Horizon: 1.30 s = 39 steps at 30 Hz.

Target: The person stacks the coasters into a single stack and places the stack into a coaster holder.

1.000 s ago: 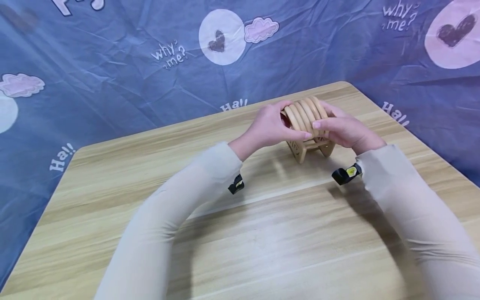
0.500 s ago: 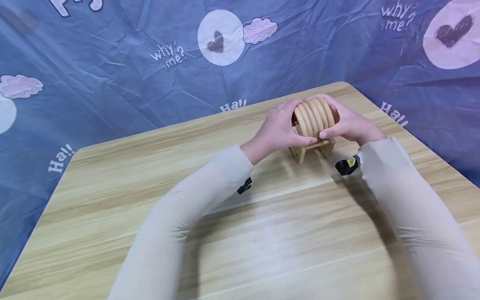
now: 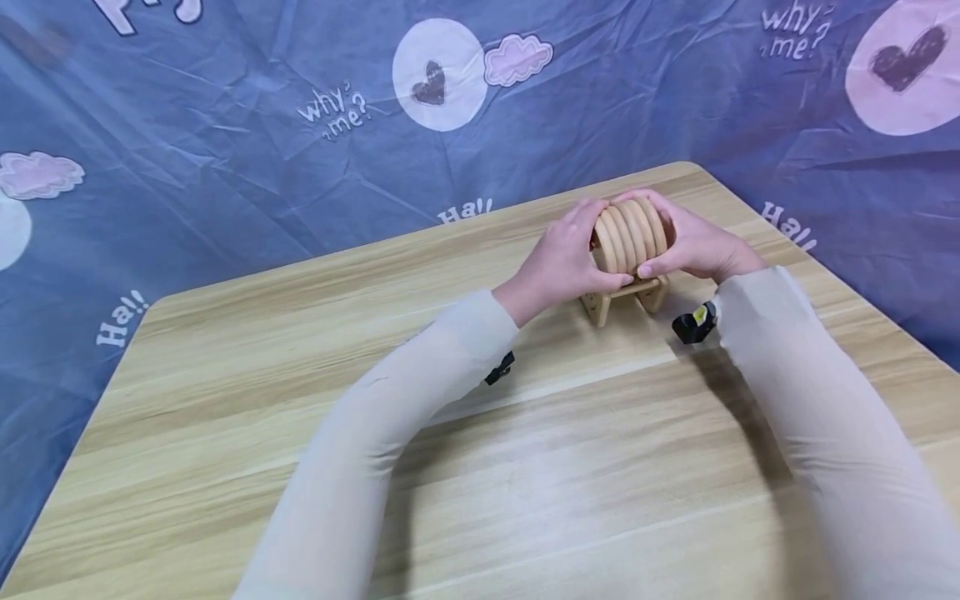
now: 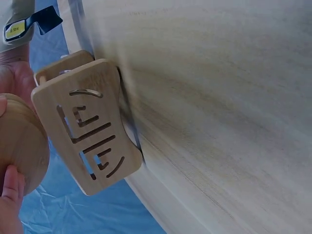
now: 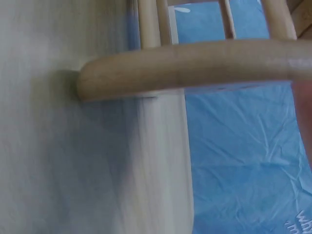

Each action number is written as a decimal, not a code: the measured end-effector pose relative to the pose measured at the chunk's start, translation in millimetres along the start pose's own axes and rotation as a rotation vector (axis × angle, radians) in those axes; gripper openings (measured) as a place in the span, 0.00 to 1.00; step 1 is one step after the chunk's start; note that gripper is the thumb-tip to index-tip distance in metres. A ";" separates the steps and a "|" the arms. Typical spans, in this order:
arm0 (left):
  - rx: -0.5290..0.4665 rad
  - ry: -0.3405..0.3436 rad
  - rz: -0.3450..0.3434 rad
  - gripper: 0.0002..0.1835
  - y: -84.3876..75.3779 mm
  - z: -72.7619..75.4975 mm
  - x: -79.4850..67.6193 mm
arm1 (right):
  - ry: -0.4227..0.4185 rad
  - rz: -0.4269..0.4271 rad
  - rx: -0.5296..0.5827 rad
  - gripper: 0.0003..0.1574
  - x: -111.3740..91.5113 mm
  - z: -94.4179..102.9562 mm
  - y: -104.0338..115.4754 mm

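Several round wooden coasters stand on edge in a row over a small wooden rack near the table's far right corner. From the left, my left hand grips the row, thumb along its lower front. My right hand holds the right end, its thumb close to the left thumb and its fingers over the top. In the left wrist view, the flat face of the end coaster sits beside the rack's slotted side panel. The right wrist view shows the rack's rounded side edge close up.
The rack stands on a light wood-grain table. Its far edge runs close behind the rack, against a blue printed cloth. Black wrist devices hang below both sleeves, one at the right cuff.
Both hands have shifted the coasters slightly right over the rack, mostly in the first half second. My right fingers now reach over the top of the row. The rack has hardly moved.
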<state>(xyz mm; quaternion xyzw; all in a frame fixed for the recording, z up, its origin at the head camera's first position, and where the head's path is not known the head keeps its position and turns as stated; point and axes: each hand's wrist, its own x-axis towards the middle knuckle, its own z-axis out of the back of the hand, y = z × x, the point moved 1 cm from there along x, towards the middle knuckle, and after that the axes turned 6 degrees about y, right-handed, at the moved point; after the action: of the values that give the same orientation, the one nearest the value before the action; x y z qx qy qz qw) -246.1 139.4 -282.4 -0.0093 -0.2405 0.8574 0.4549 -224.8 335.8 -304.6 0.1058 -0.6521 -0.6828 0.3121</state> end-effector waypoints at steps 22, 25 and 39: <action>0.017 0.044 0.043 0.47 8.5 -9.9 9.4 | -0.033 -0.076 -0.031 0.53 -2.2 9.5 -16.7; -0.001 0.033 0.047 0.47 9.9 -10.8 9.9 | -0.047 -0.096 -0.058 0.52 -2.0 10.3 -16.2; -0.106 0.017 0.077 0.45 20.8 -22.3 10.3 | -0.048 -0.151 -0.045 0.49 -1.8 8.3 -24.8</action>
<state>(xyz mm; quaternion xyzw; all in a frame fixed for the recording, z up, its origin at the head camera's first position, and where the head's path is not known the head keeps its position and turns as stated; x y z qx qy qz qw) -263.0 146.7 -308.7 -0.0498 -0.2810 0.8602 0.4227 -235.1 342.6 -327.8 0.1312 -0.6339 -0.7214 0.2461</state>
